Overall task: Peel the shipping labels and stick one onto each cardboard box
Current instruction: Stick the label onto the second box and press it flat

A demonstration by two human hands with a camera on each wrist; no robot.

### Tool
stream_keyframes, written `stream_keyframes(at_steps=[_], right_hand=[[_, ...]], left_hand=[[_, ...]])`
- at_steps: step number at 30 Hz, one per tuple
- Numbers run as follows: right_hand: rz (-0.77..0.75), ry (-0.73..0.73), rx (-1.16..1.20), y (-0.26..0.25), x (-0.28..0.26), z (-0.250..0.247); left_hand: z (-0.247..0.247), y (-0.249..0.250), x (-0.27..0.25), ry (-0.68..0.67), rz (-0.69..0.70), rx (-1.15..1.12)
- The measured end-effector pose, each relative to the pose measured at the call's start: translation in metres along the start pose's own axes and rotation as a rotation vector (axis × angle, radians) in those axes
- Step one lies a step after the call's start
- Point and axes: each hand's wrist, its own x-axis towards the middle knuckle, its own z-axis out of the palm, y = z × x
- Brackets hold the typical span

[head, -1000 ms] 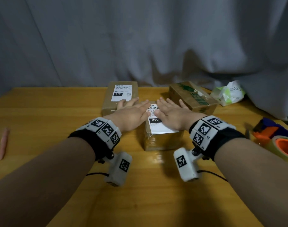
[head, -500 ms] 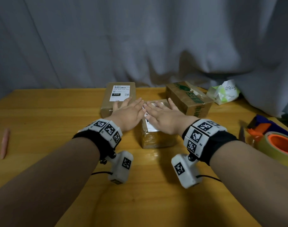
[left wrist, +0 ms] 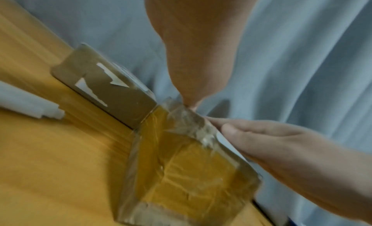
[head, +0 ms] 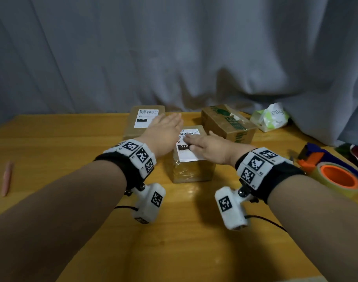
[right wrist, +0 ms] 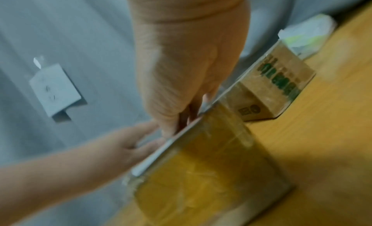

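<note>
Three cardboard boxes stand on the wooden table. The taped middle box (head: 192, 167) carries a white shipping label (head: 189, 154) on its top. My right hand (head: 194, 142) lies flat on that label, fingers straight and pointing left. My left hand (head: 171, 126) is flat too, over the box's left top edge, fingers straight and pointing away from me. The left box (head: 133, 127) bears its own label (head: 145, 117). No label shows on the green-printed right box (head: 229, 125). In the left wrist view my right hand's fingers (left wrist: 261, 134) rest on the middle box's top (left wrist: 181, 166).
A tissue pack (head: 270, 119) lies at the back right. A tape roll with an orange core (head: 338, 178) and a dispenser (head: 314, 157) sit at the right edge. A pink pen (head: 6, 178) lies far left. A grey curtain (head: 174, 58) hangs behind the table.
Both hands covered the label half a second ago. Now the left hand has slid off to the left and the right hand has swept left across it, leaving most of the label uncovered.
</note>
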Motion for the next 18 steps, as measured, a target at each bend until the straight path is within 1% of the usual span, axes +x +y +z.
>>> stream_keyframes(at_steps=[1, 2, 4, 7, 8, 10, 12, 15, 18], right_hand=[[0.011, 0.005, -0.069, 0.002, 0.002, 0.003], [0.029, 0.009, -0.103, 0.002, 0.004, 0.006], [0.072, 0.027, -0.113, 0.0, 0.008, 0.013], [0.169, 0.059, -0.135, -0.004, 0.011, 0.017], [0.187, 0.055, -0.155, -0.004, 0.012, 0.017], [0.186, 0.013, -0.197, -0.004, 0.01, 0.015], [0.165, -0.036, -0.211, 0.002, 0.005, 0.012], [0.153, -0.056, -0.205, 0.008, -0.004, 0.008], [0.136, -0.027, -0.251, 0.005, -0.005, 0.006]], left_hand=[[0.0, 0.005, 0.0, 0.019, 0.058, 0.029], [0.0, 0.01, -0.002, 0.012, 0.084, 0.034], [0.0, 0.014, -0.006, -0.042, 0.068, -0.009], [0.007, 0.009, -0.006, -0.084, 0.062, -0.138], [0.008, 0.005, -0.007, -0.121, 0.064, -0.186], [0.008, -0.004, -0.012, -0.195, 0.082, -0.259], [0.008, -0.009, -0.017, -0.242, 0.085, -0.275], [0.005, -0.011, -0.017, -0.279, 0.08, -0.24], [0.001, -0.011, -0.011, -0.33, 0.061, -0.157]])
